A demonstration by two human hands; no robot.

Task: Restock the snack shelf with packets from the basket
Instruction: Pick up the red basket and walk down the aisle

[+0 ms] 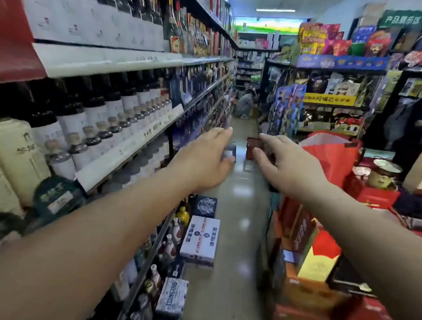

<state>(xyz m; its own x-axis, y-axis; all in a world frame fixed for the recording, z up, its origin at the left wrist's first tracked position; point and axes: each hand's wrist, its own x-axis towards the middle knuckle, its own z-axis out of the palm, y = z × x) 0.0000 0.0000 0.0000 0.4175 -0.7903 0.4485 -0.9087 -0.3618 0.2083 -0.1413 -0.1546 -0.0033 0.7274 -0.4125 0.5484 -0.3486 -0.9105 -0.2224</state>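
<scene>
Two hands reach forward side by side: the left hand [205, 159] and right hand [288, 165] are both released, fingers straight, grasping nothing. One dark red basket [253, 146] sits far off on the floor [238, 211], partly behind the right fingertips, its long axis too blurred to tell. Packets [340, 85] fill the far right snack shelf [329, 99].

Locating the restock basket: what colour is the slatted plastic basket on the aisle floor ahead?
The slatted basket is dark red; head view shows it best.
</scene>
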